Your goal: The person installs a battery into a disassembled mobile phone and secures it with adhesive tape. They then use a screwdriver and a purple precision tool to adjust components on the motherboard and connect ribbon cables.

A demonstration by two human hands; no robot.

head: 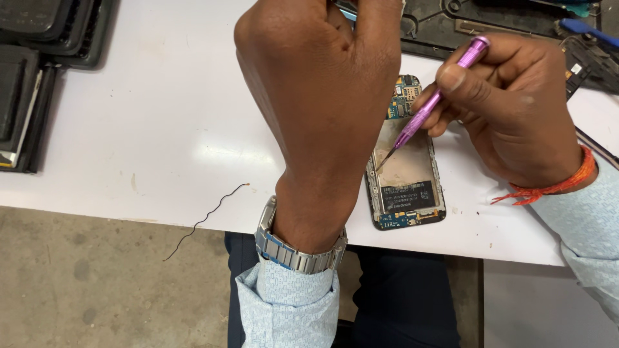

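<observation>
The right hand pinches a purple screwdriver, its tip on the opened phone at table centre. At nine o'clock, the left hand hides the phone's edge; its grip is unclear.

White table; opened phone; thin wire

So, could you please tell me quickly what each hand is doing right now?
Left hand: closed in a loose fist above the opened phone; whether it holds anything cannot be told.
Right hand: closed on a purple screwdriver, tip at the phone's left edge.
</observation>
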